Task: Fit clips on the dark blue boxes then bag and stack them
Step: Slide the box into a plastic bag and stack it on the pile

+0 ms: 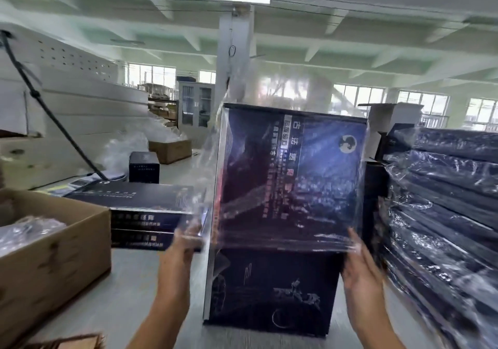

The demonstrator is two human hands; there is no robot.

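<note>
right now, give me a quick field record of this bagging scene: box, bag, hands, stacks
box: tall dark blue printed box standing upright on the pale table
bag: clear plastic bag over the box's upper part, lower part bare
left hand: left hand grips the bag's left edge
right hand: right hand grips the bag's right edge
bagged stack: pile of bagged dark boxes at right
unbagged stack: flat dark boxes at left

box (272,281) upright between stacks (442,214), carton (54,254) left

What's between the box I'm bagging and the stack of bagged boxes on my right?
Nothing visible. The dark blue box stands upright on the table, its clear bag pulled partway down by the left hand and right hand. The bagged stack sits directly right of it.
</note>
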